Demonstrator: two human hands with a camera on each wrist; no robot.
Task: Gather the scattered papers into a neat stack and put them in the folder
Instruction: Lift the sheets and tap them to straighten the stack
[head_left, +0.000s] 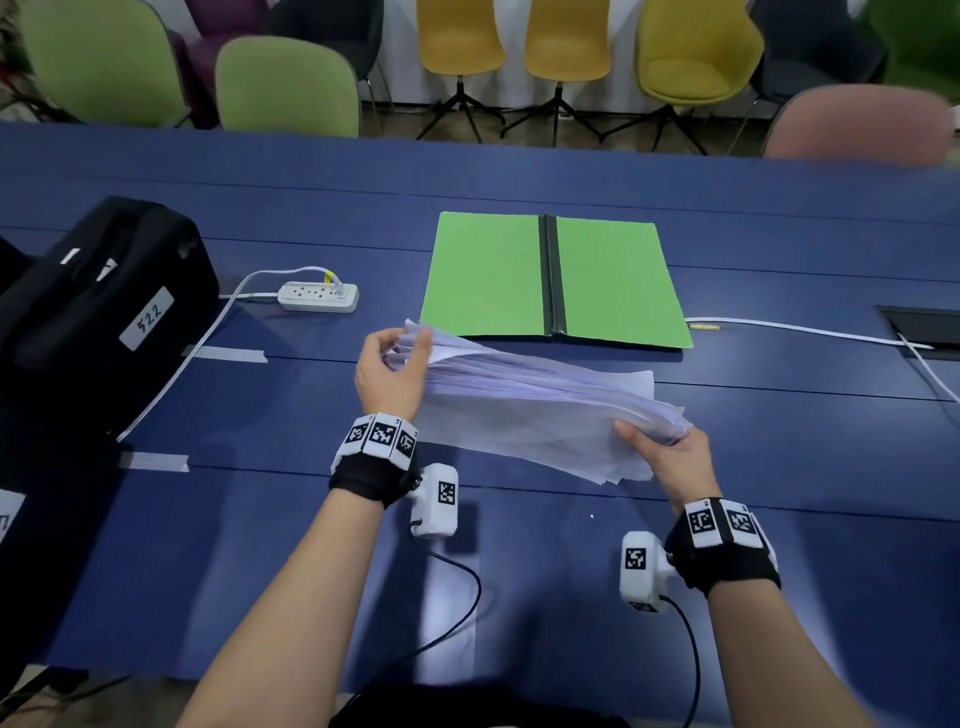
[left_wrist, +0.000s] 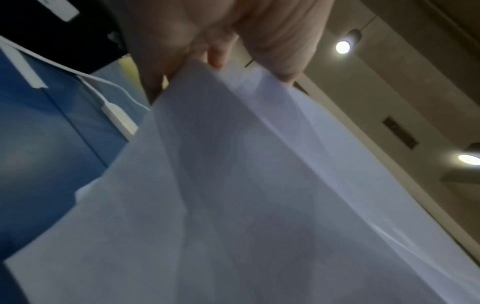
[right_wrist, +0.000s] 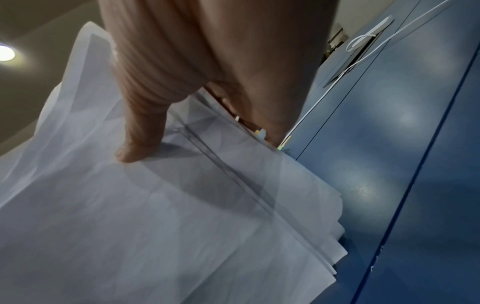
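Note:
A loose sheaf of white papers (head_left: 524, 405) is held tilted above the blue table, its left end higher, its sheets fanned and uneven. My left hand (head_left: 395, 369) grips the raised left edge, thumb and fingers curled round the sheets. My right hand (head_left: 662, 449) pinches the lower right corner, thumb on top. In the left wrist view the papers (left_wrist: 246, 195) fill the frame under my fingertips (left_wrist: 218, 57). The right wrist view shows the papers (right_wrist: 155, 216) with their staggered edges under my thumb. A green folder (head_left: 556, 280) lies open and flat just beyond the papers.
A black bag (head_left: 98, 306) stands at the left. A white power strip (head_left: 318, 297) with its cable lies left of the folder. A white cable (head_left: 789, 327) runs right to a table hatch (head_left: 924, 332). Chairs line the table's far side.

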